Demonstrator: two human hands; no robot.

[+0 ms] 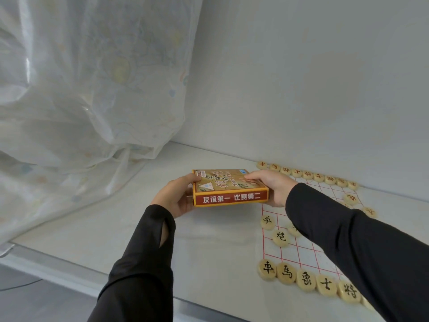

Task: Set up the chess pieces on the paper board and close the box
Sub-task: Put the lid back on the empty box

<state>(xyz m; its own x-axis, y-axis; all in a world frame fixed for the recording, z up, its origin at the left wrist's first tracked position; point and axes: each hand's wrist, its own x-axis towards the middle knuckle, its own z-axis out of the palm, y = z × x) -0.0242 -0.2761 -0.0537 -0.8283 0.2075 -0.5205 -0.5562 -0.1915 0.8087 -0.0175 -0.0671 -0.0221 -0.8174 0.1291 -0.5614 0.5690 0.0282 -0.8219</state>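
Observation:
A flat orange and red chess box (pixel 229 187) with its lid on is held just above the white table, left of the paper board (pixel 301 242). My left hand (pixel 176 196) grips its left end, thumb on top. My right hand (pixel 271 185) grips its right end, fingers curled over the lid. Round wooden pieces with black characters (pixel 286 273) line the board's near edge. Pieces with red characters (pixel 308 175) line its far edge by the wall. My right forearm hides part of the board.
A sheer white curtain (pixel 81 89) hangs at the left and drapes onto the table (pixel 185 247). A white wall (pixel 301 77) stands right behind the board. The table's front edge (pixel 69 273) runs along the lower left.

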